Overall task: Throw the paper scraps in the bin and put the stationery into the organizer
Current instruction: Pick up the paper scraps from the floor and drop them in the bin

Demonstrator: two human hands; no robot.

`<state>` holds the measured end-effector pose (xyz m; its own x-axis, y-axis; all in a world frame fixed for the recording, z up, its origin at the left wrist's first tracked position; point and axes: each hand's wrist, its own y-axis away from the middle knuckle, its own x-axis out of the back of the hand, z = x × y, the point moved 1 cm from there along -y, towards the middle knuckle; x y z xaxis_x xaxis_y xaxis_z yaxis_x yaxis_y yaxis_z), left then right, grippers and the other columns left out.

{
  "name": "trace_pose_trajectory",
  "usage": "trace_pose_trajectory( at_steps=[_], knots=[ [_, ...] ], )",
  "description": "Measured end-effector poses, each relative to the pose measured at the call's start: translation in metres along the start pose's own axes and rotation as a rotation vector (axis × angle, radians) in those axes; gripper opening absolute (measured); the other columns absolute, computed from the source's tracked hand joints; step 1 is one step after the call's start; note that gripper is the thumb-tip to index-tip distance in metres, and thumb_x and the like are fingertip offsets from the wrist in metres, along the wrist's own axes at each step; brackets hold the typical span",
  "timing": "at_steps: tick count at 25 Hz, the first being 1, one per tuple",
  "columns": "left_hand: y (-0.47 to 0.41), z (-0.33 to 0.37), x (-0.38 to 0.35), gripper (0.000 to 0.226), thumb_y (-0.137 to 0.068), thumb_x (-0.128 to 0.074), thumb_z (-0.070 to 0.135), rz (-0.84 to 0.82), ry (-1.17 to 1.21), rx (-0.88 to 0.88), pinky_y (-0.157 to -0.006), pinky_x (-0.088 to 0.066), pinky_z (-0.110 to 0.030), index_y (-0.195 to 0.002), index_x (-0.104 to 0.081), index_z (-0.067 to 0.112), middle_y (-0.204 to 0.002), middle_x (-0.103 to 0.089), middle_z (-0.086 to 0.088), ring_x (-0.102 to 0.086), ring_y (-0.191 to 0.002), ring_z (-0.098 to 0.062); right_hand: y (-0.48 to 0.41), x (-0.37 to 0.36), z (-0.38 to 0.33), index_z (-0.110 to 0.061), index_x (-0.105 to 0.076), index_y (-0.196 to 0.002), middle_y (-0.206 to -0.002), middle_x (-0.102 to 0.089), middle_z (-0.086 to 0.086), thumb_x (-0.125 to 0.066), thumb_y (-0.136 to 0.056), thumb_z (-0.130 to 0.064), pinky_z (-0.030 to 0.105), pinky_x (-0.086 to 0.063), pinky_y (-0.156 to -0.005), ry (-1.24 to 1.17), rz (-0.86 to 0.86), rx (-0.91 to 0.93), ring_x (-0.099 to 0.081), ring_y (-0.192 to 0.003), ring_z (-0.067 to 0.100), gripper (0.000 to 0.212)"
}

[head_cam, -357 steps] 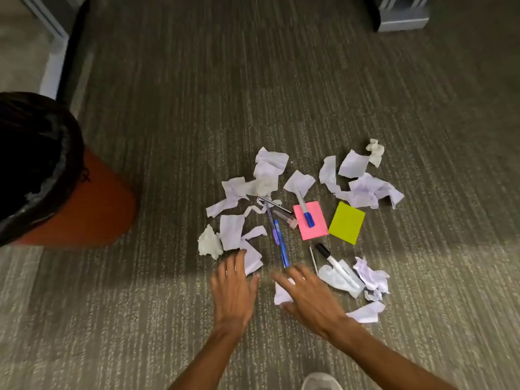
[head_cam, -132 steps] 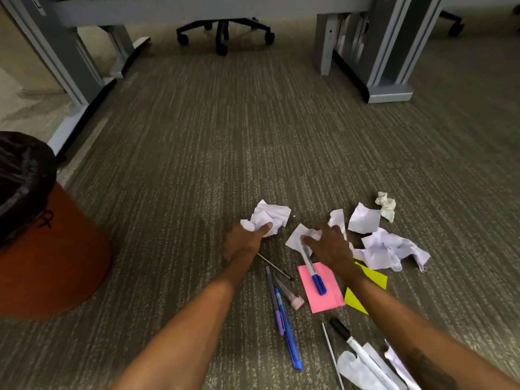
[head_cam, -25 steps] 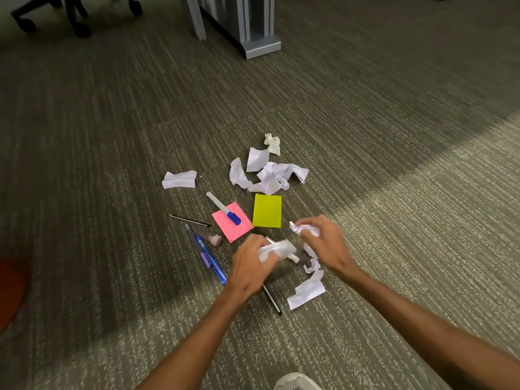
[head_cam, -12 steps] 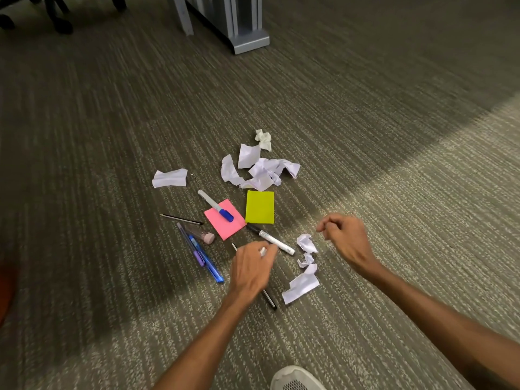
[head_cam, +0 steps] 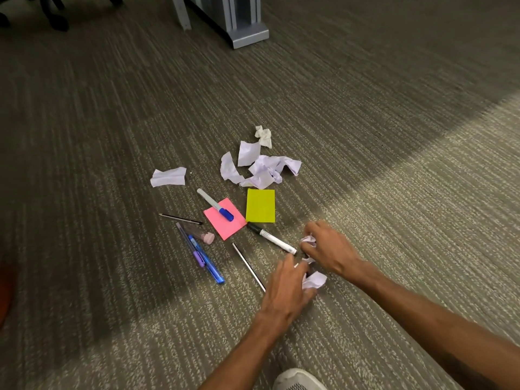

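White paper scraps lie on the carpet: a cluster (head_cam: pixel 263 167) at the top, one strip (head_cam: pixel 168 177) to its left. My left hand (head_cam: pixel 287 288) closes on a crumpled scrap (head_cam: pixel 314 280) near the floor. My right hand (head_cam: pixel 327 249) pinches another small scrap (head_cam: pixel 309 241). Stationery lies between them: a pink sticky pad (head_cam: pixel 225 219) with a blue-capped marker (head_cam: pixel 215 204) on it, a yellow-green pad (head_cam: pixel 260 205), a black-capped marker (head_cam: pixel 271 238), blue and purple pens (head_cam: pixel 202 256), two pencils (head_cam: pixel 180 218) and an eraser tube (head_cam: pixel 201 235).
An orange edge of the bin (head_cam: pixel 4 294) shows at the far left. A grey desk foot (head_cam: pixel 242 29) and chair castors (head_cam: pixel 57 22) stand at the top. My shoe (head_cam: pixel 298 380) is at the bottom edge. No organizer is in view.
Both hands have come down onto the small scraps at the lower right; my right hand has dropped onto one scrap, my left has shifted right onto another.
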<state>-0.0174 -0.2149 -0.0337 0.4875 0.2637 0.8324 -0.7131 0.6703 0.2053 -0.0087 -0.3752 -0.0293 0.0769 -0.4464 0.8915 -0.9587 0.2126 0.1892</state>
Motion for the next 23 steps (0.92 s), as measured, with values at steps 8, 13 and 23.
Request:
trace_pose_trajectory(
  at_steps=[8, 13, 23],
  knots=[
    [0.002, -0.009, 0.019, 0.035, -0.101, -0.041, 0.015, 0.056, 0.403, 0.111, -0.06, -0.055, -0.028, -0.129, -0.038, 0.036, -0.102, -0.06, 0.002, -0.06, -0.075, -0.01, 0.012, 0.015, 0.014, -0.016, -0.051, -0.091, -0.094, -0.065, 0.003, -0.06, -0.09, -0.018, 0.038, -0.059, -0.058, -0.552, 0.149, -0.128, -0.067, -0.074, 0.02, 0.009],
    [-0.01, -0.024, 0.047, 0.021, -0.098, -0.053, 0.015, 0.297, 0.482, 0.224, -0.062, -0.05, -0.017, -0.111, -0.051, 0.031, -0.116, -0.051, 0.007, -0.059, -0.089, -0.007, 0.019, 0.015, 0.017, -0.024, -0.058, -0.108, -0.113, -0.063, -0.005, -0.056, -0.096, -0.025, 0.019, -0.049, -0.077, -0.423, 0.087, 0.061, -0.061, -0.095, 0.01, 0.012],
    [-0.012, -0.061, 0.071, 0.044, -0.092, -0.058, 0.044, 0.304, 0.467, 0.557, -0.051, -0.032, -0.027, -0.055, -0.048, 0.022, -0.052, -0.046, 0.008, -0.04, -0.05, -0.012, 0.035, -0.004, 0.003, -0.032, -0.053, -0.105, -0.112, -0.043, -0.008, -0.052, -0.09, -0.059, 0.022, -0.047, -0.072, 0.018, -0.098, 0.208, -0.052, -0.085, 0.006, 0.031]
  ],
)
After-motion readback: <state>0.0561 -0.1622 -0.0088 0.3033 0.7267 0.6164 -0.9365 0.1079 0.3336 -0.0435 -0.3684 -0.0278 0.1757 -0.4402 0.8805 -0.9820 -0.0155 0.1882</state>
